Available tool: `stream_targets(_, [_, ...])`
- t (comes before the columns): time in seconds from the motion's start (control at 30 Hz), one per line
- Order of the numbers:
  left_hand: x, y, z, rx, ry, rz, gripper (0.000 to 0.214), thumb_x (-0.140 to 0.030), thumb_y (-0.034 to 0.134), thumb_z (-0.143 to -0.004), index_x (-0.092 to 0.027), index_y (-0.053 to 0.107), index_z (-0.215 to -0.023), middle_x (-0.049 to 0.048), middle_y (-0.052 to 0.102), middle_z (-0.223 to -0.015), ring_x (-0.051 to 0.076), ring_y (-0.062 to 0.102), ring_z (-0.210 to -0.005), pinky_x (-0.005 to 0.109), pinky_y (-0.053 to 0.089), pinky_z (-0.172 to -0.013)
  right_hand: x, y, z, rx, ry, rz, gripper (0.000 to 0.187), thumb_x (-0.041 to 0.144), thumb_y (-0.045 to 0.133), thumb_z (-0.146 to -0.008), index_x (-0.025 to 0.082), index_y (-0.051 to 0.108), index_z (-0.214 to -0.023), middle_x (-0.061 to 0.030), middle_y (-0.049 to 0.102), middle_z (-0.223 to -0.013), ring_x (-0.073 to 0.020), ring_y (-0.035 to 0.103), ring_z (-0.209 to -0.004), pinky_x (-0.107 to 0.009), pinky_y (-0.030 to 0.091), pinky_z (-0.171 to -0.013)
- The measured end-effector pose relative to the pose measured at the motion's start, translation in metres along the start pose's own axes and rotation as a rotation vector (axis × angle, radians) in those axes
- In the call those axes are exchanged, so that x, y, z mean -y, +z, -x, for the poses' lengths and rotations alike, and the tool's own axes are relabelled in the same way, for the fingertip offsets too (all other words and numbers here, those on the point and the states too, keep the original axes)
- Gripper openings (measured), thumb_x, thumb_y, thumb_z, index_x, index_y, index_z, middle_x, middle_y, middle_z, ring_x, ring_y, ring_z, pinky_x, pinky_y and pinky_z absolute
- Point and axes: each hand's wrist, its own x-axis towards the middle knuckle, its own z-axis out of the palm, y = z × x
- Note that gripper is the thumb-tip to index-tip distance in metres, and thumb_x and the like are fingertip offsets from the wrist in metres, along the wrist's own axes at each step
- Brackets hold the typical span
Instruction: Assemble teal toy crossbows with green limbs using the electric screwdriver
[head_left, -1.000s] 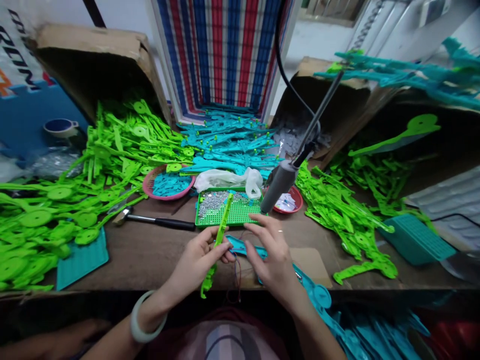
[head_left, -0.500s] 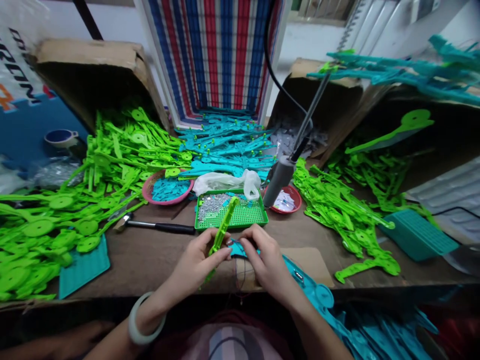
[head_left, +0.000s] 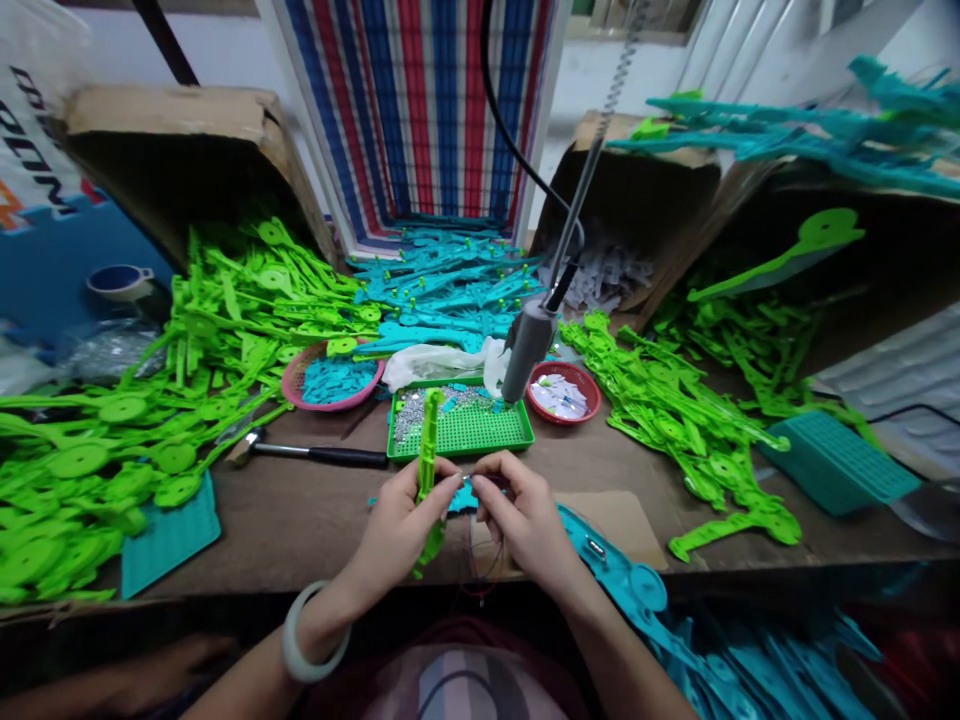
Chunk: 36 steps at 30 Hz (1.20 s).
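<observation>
My left hand (head_left: 403,527) is closed around a long bright-green plastic piece (head_left: 429,440), which stands nearly upright in it. The thumb and forefinger of that hand also come together close to my right fingertips. My right hand (head_left: 523,510) is in a pinch; a tiny shiny bit shows between the two hands, too small to name. Thin wires (head_left: 484,570) hang below the right fingers. Under and behind the fingertips lies a turquoise plastic piece (head_left: 463,497), partly hidden. A longer turquoise piece (head_left: 615,570) with a small metal part rests at the table edge beside my right forearm.
A hanging electric screwdriver (head_left: 529,350) is above the green tray (head_left: 471,452) of small metal parts. Around stand a pink basket (head_left: 330,405), a red basket (head_left: 594,410), a hammer (head_left: 315,454) and a turquoise basket (head_left: 840,465). Green pieces (head_left: 255,300) pile up at both sides.
The green piece has turned more upright. My fingertips have come closer together, and the turquoise piece sits lower behind them. The hanging screwdriver has swung left.
</observation>
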Motion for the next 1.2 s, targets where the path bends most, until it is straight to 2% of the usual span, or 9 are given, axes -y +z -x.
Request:
stream_targets(0.07, [0.006,0.008,0.005,-0.022,-0.127,0.311,0.031,-0.046,0.076,-0.083,-0.019,0.068,-0.095,-0.0026,0.06,-0.07,0.011,0.053,-0.064,0.022,0.044,-0.061,-0.001,-0.002,0.001,-0.044,-0.012,-0.018,0.018,0.037,0.059,-0.093,0.02,0.062,-0.086,0.0035,0.058,-0.063,-0.0098,0.05,-0.049,-0.021,0.039,-0.045])
stream_targets(0.17, [0.014,0.017,0.012,0.016,-0.332,0.693,0.04,-0.048,0.074,-0.085,-0.017,0.066,-0.108,0.006,0.07,-0.098,0.018,0.066,-0.089,0.029,0.054,-0.078,-0.006,-0.006,0.005,-0.058,0.062,-0.114,0.022,0.041,0.065,-0.088,0.019,0.065,-0.085,0.0007,0.063,-0.072,-0.0115,0.055,-0.057,-0.022,0.042,-0.048])
stream_targets(0.23, [0.016,0.021,0.014,0.03,-0.398,0.765,0.042,-0.05,0.07,-0.089,-0.018,0.064,-0.114,0.0082,0.071,-0.106,0.022,0.068,-0.097,0.034,0.056,-0.083,-0.011,-0.006,0.008,-0.065,0.105,-0.132,0.022,0.04,0.07,-0.084,0.019,0.065,-0.082,0.001,0.062,-0.073,-0.0119,0.055,-0.06,-0.023,0.044,-0.052])
stream_targets(0.33, [0.014,0.023,0.013,0.022,-0.427,0.759,0.044,-0.054,0.066,-0.092,-0.021,0.061,-0.12,0.0076,0.072,-0.111,0.022,0.069,-0.102,0.036,0.056,-0.085,-0.017,-0.002,0.01,-0.078,0.024,-0.033,0.017,0.033,0.071,-0.083,0.019,0.064,-0.076,-0.0001,0.063,-0.078,-0.0152,0.059,-0.076,-0.027,0.048,-0.07])
stream_targets(0.47, [0.013,0.021,0.016,0.26,-0.487,0.713,0.047,-0.036,0.078,-0.083,-0.02,0.063,-0.125,0.0092,0.068,-0.128,0.025,0.063,-0.121,0.038,0.051,-0.101,-0.022,0.003,0.008,-0.096,-0.083,0.103,0.015,0.025,0.065,-0.087,0.02,0.061,-0.074,-0.0017,0.06,-0.084,-0.0165,0.058,-0.084,-0.029,0.046,-0.077])
stream_targets(0.57, [0.021,0.017,0.019,0.25,-0.411,0.561,0.056,-0.031,0.081,-0.081,-0.024,0.06,-0.132,0.0074,0.065,-0.134,0.025,0.059,-0.127,0.037,0.047,-0.107,-0.024,0.001,0.006,-0.058,-0.06,0.076,0.015,0.025,0.063,-0.088,0.02,0.059,-0.075,-0.0011,0.058,-0.085,-0.0158,0.057,-0.084,-0.028,0.044,-0.076])
stream_targets(0.7, [0.034,0.012,0.017,0.227,-0.269,0.382,0.052,-0.037,0.073,-0.088,-0.022,0.056,-0.135,0.0084,0.067,-0.129,0.025,0.064,-0.117,0.037,0.05,-0.101,-0.024,0.002,0.005,-0.012,-0.033,0.012,0.014,0.027,0.062,-0.089,0.02,0.059,-0.077,-0.0007,0.057,-0.085,-0.0155,0.056,-0.083,-0.027,0.043,-0.074])
stream_targets(0.9, [0.041,0.012,0.016,0.122,-0.044,0.037,0.035,-0.031,0.063,-0.091,-0.019,0.062,-0.124,0.0092,0.066,-0.128,0.025,0.06,-0.118,0.037,0.045,-0.105,-0.027,0.018,0.005,-0.165,-0.089,0.079,0.015,0.023,0.062,-0.087,0.02,0.057,-0.073,0.0004,0.054,-0.081,-0.0148,0.053,-0.08,-0.027,0.04,-0.073])
stream_targets(1.2, [0.039,0.015,0.019,0.105,-0.013,0.025,0.032,-0.03,0.062,-0.091,-0.02,0.063,-0.121,0.0084,0.064,-0.121,0.024,0.061,-0.114,0.035,0.048,-0.1,-0.033,0.024,0.008,-0.245,-0.123,0.077,0.016,0.021,0.06,-0.089,0.021,0.054,-0.074,0.0011,0.052,-0.082,-0.0144,0.051,-0.079,-0.028,0.039,-0.073])
